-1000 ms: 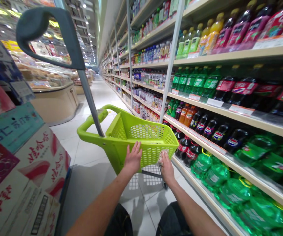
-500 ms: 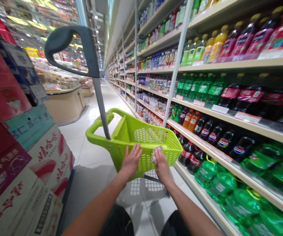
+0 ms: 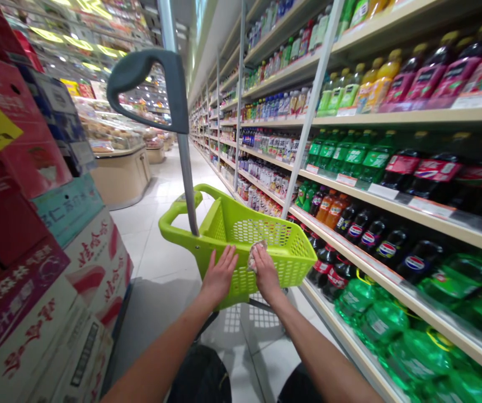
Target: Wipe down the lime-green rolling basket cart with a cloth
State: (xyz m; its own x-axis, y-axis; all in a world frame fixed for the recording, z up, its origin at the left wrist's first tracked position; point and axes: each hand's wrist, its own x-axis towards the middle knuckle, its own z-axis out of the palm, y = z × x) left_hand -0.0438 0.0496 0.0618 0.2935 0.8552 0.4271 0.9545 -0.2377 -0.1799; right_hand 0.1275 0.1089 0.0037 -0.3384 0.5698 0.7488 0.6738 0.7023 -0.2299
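— Supermarket aisle, white floor tiles [image 3: 157,268] running ahead; what is sitting on the left?

— Stacked cartons [image 3: 52,291] are crowding that side, with a grey pull handle [image 3: 149,84] rising just right of them on its pole.

— And the hands?

— Both are working on the green basket [image 3: 245,235] standing on the floor in the middle. The left hand [image 3: 220,274] is lying flat against the near wall, grip spread, fingers apart, steadying it. The right hand [image 3: 266,274] is pinching a crumpled cloth [image 3: 255,252] against the rim.

— How would you be doing it well?

— I'd judge: keeping the left palm bracing so the basket isn't rolling, and drawing the cloth along the rim in overlapping passes.

— Anything unclear?

— Bottles [image 3: 375,235] on the right shelves are blurring toward the edge; the basket's wheels are hiding under it, and its inside bottom isn't showing.
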